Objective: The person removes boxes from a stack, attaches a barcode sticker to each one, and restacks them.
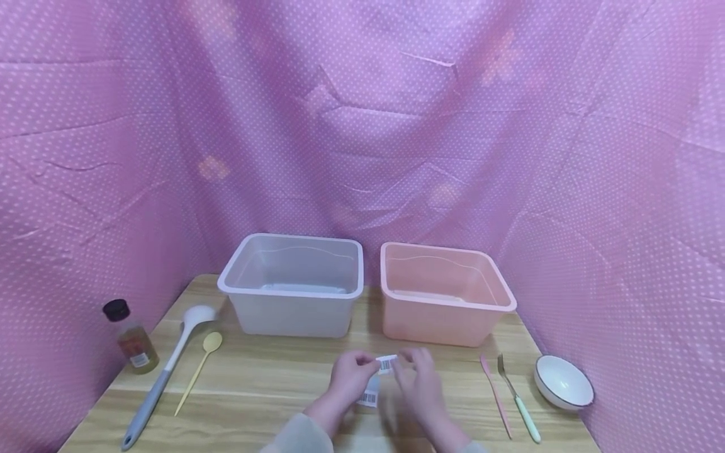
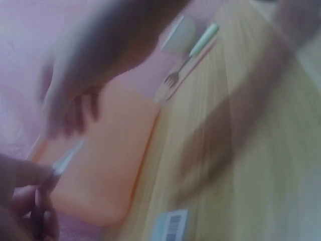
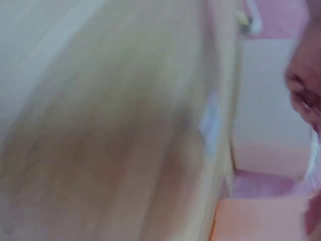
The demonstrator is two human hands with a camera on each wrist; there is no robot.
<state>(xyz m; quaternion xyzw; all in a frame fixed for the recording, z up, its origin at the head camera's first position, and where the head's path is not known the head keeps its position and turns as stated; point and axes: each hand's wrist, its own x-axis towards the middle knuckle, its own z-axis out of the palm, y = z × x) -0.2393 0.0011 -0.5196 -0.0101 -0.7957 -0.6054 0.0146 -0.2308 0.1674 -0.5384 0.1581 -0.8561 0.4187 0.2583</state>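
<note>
On the pale wooden tabletop (image 1: 272,390), a small oil bottle with a black cap (image 1: 129,337) stands far left, then a white-and-grey ladle (image 1: 167,371) and a slim yellow spoon (image 1: 199,371). In front of the clear plastic tub (image 1: 294,284) and pink plastic tub (image 1: 444,294), the left hand (image 1: 350,376) and right hand (image 1: 418,377) are held close together, both pinching a small white barcode label (image 1: 387,363); a second barcode label (image 1: 369,394) lies just beneath. Rightward lie a pink fork (image 1: 495,392), a green-handled fork (image 1: 518,397) and a white bowl (image 1: 563,381).
</note>
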